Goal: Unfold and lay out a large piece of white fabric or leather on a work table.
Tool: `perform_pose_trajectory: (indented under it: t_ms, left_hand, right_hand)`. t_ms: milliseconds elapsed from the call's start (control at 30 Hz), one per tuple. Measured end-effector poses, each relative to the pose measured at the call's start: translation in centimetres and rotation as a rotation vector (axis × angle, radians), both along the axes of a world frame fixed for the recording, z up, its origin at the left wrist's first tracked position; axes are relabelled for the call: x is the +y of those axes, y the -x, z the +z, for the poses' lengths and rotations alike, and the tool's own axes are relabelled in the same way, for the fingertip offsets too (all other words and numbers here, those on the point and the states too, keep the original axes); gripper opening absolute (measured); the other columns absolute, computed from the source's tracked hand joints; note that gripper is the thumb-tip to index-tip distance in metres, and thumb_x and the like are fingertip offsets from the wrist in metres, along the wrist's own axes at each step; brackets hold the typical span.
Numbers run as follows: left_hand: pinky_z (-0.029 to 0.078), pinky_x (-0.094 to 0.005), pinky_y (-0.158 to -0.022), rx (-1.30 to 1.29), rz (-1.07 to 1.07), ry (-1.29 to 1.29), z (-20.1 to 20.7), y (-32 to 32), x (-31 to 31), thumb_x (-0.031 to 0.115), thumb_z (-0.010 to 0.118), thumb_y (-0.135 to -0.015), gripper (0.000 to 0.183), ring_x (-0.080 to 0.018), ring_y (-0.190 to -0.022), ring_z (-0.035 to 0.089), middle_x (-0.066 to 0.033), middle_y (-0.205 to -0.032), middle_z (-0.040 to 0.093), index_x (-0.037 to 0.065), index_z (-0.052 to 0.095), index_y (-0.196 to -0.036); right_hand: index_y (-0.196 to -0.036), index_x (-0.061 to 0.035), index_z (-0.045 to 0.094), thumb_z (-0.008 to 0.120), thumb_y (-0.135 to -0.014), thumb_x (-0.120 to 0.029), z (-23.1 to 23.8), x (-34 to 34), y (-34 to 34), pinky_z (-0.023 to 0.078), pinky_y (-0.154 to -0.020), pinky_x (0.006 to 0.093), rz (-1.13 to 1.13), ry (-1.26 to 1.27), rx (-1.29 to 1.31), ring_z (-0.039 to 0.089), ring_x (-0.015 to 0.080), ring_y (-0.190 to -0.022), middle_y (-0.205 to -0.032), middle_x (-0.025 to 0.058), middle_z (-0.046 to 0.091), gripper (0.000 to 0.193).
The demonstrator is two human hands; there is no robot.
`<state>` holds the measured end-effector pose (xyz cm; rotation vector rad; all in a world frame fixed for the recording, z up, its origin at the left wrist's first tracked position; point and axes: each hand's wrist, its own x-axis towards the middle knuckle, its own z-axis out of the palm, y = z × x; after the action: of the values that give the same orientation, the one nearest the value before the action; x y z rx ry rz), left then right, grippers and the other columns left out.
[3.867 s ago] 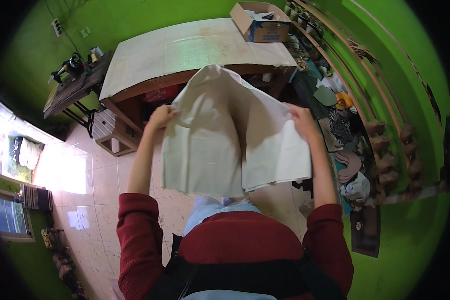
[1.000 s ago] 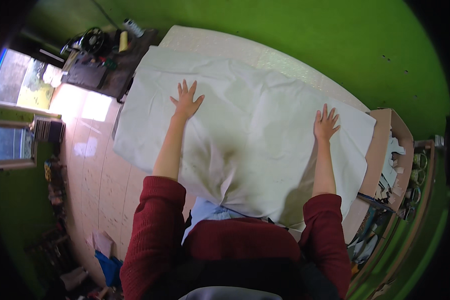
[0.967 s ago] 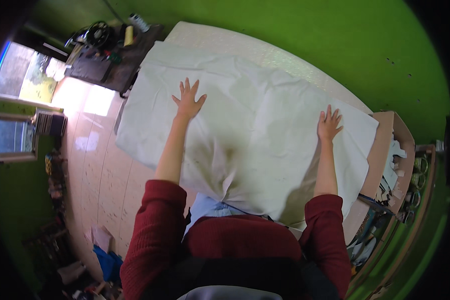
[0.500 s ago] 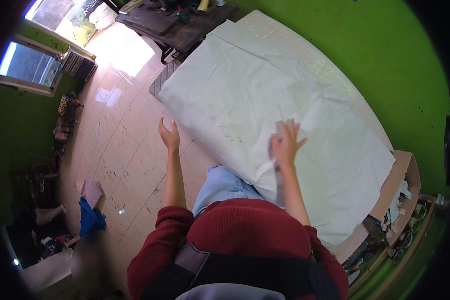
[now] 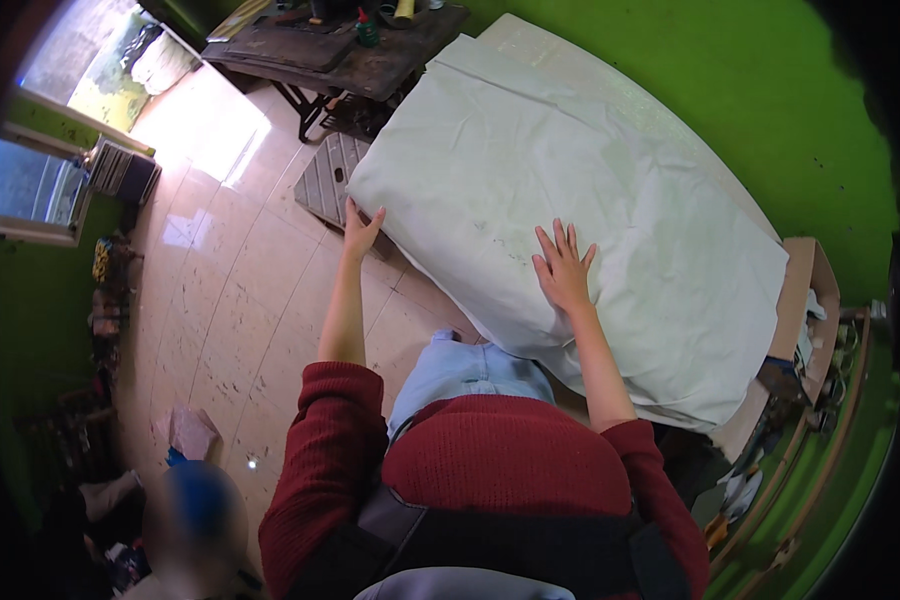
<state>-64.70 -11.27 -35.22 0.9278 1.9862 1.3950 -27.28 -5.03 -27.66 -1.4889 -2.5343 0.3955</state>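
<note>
A large white cloth (image 5: 490,170), lightly wrinkled and marked with small dark specks, covers most of a wide table in front of me. My right hand (image 5: 565,270) lies on the middle of the cloth, its fingers spread. At the cloth's left edge is my left hand (image 5: 360,232), thumb and fingers apart, beside the fabric's side; whether it touches the cloth I cannot tell. Along the far side a strip of pale tabletop (image 5: 540,45) shows past the cloth. Neither hand grips anything.
A dark sewing-machine table (image 5: 310,45) holding a green bottle (image 5: 367,30) stands at the far left, with a grey slatted crate (image 5: 325,185) near it. A cardboard box (image 5: 815,310) adjoins the right end. A blurred person (image 5: 195,525) is at lower left.
My left hand has moved forward to the cloth's left edge. My right hand has settled with fingers spread, and the cloth's near folds look flatter. A person has come further into view at lower left.
</note>
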Motion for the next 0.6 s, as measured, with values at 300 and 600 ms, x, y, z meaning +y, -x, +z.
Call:
perform_pose_trajectory:
  t_ms: [300, 600]
  left_hand:
    - [0.044, -0.0318, -0.062, 0.336, -0.058, 0.271, 3.4, 3.5, -2.5, 0.048, 0.076, -0.058, 0.073, -0.0199, -0.07, 0.057, -0.011, -0.075, 0.059, -0.006, 0.051, -0.099]
    - [0.043, -0.0172, -0.057, -0.3, -0.498, 0.323, 9.5, 7.3, -4.3, 0.027, 0.059, -0.083, 0.031, -0.0029, -0.067, 0.056, 0.0007, -0.08, 0.061, 0.004, 0.049, -0.102]
  right_hand:
    - [-0.129, -0.029, 0.038, 0.045, -0.085, -0.037, 0.0, 0.2, 0.6, 0.003, -0.1, 0.0594, -0.061, -0.054, -0.068, 0.017, 0.0246, -0.131, -0.142, 0.0024, 0.023, 0.045]
    - [-0.129, -0.0284, 0.038, 0.046, -0.085, -0.035, 0.6, 0.1, 1.2, 0.008, -0.1, 0.059, -0.131, 0.033, -0.11, 0.018, 0.0231, -0.131, -0.141, 0.0035, 0.023, 0.045]
